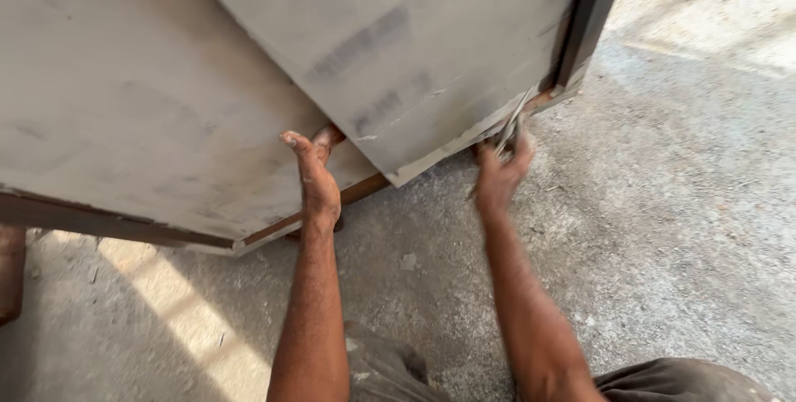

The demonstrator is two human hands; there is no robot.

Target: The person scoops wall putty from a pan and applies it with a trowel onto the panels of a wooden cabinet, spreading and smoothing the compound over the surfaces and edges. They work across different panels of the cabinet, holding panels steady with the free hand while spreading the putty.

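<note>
Item: upper grey sheet (398,46), long edge running 8 to 2 o'clock; our right hand (500,176) clenches pliers (510,128) there, nearer its corner; our left hand (319,182) grips the lower sheet (124,120) edge.

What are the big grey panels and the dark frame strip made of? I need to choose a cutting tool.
The grey panels look like sheet metal: thin edges, a dull scuffed finish. The frame strip seems to be rusty steel, dark brown and matte. Neither is certain.

Rough concrete floor (680,203) under me, outdoors-bright.
Sun washes the far right corner pale; a slanted sunlit patch (178,311) crosses the shadowed floor at my left.
</note>
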